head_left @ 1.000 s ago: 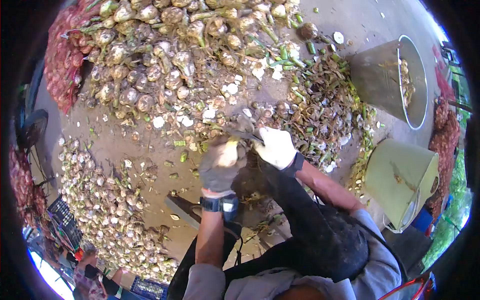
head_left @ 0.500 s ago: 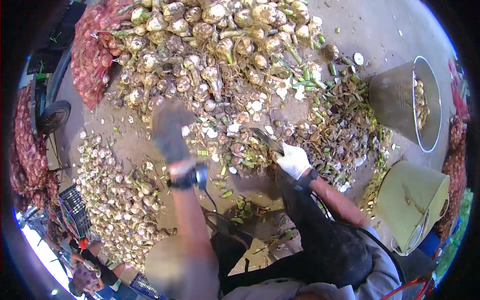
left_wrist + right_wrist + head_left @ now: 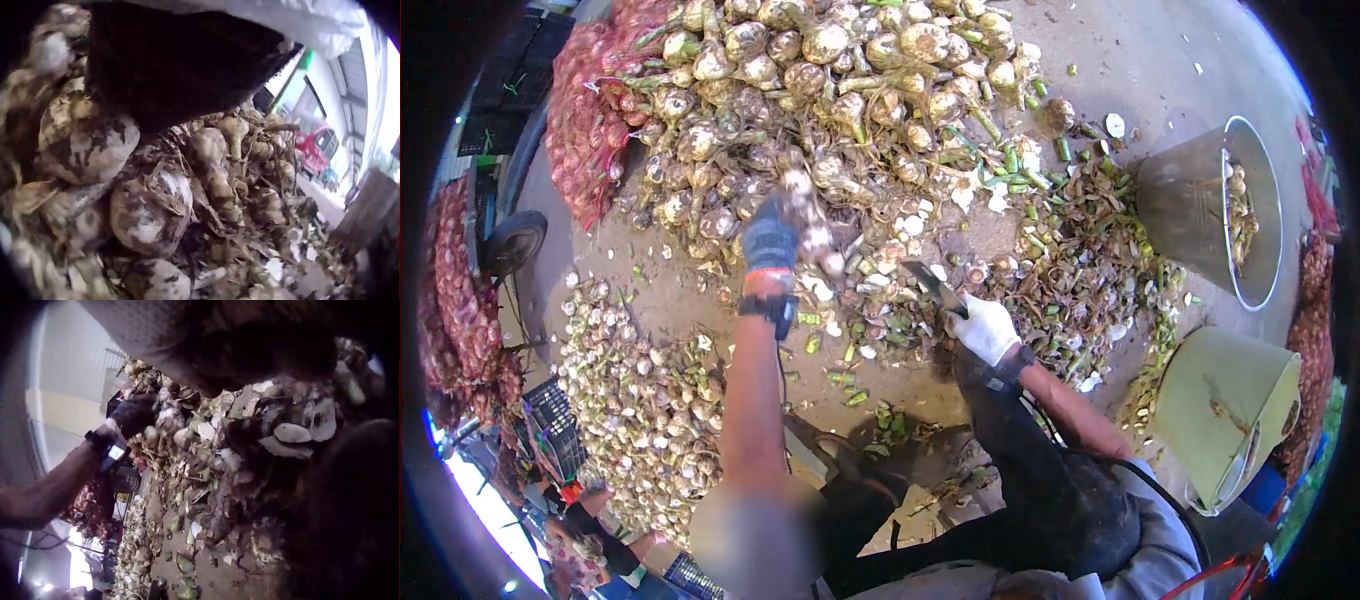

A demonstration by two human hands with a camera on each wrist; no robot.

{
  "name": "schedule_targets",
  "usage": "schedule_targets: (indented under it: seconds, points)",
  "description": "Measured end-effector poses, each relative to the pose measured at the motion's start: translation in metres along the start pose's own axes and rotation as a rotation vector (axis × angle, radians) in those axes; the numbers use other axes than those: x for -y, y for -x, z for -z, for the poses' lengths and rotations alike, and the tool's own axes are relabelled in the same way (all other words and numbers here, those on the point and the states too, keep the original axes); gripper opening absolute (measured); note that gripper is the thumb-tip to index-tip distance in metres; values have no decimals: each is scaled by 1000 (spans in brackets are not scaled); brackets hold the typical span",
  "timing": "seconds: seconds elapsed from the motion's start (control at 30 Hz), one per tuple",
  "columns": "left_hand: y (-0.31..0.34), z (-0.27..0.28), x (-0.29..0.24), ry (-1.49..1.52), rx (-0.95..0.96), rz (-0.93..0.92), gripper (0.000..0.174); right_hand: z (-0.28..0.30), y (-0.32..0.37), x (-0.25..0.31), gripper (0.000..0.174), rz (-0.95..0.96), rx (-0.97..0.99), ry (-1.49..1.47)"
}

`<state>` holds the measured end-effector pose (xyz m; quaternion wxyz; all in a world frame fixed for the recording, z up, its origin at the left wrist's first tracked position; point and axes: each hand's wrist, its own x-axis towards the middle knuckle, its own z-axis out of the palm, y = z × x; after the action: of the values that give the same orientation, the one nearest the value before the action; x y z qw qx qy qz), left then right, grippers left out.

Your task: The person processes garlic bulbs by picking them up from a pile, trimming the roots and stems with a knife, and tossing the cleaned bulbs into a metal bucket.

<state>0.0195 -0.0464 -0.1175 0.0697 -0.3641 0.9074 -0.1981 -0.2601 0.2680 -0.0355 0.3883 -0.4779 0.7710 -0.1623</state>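
In the head view my left hand [image 3: 770,240], in a grey glove, reaches to the near edge of a heap of dirty garlic bulbs [image 3: 820,85] with stems. Blurred bulbs [image 3: 818,240] lie right beside its fingers, which are mostly hidden. The left wrist view shows the dark glove [image 3: 181,56] close over large, soil-caked bulbs [image 3: 152,212]; I cannot tell whether it grips one. My right hand [image 3: 985,328], white-gloved, holds a knife [image 3: 935,285] by my knee, its flat blade pointing up and left over the trimmings.
Trimmed garlic [image 3: 640,420] spreads on the floor at left. Peelings and cut stems [image 3: 1070,240] pile up at right, near a metal bucket [image 3: 1190,200] holding some garlic and a pale green tub [image 3: 1220,400]. Red mesh sacks [image 3: 585,130] stand at upper left. Another person sits at lower left.
My left hand has left the knife and the pale bulb it held there, swung left, then reached to the heap. The right hand keeps the knife; the head view has shifted a little.
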Motion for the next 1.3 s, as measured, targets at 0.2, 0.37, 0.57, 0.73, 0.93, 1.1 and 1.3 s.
schedule_targets:
  seconds: [0.2, 0.37, 0.57, 0.73, 0.93, 1.1, 1.3]
  points:
    - [91, 115, -60, 1319, 230, 408, 51, 4, -9, 26, 29, 15, -13, 46]
    - [127, 179, -105, 2050, 319, 742, 60, -9, -6, 54, 17, 438, -207, 204]
    - [134, 210, -128, 1640, 298, 615, 34, 5, 15, 81, 14, 631, -113, 345]
    - [148, 214, -147, 2026, 190, 847, 29, 13, 21, 85, 13, 667, -150, 359]
    - [148, 224, -147, 2057, 209, 879, 31, 16, 21, 86, 13, 655, -138, 384]
    - [163, 216, -145, 2070, 266, 736, 29, 10, 2, 54, 10, 535, -44, 446]
    - [169, 159, -165, 1999, 193, 544, 40, 12, 22, 37, 16, 338, -205, 208]
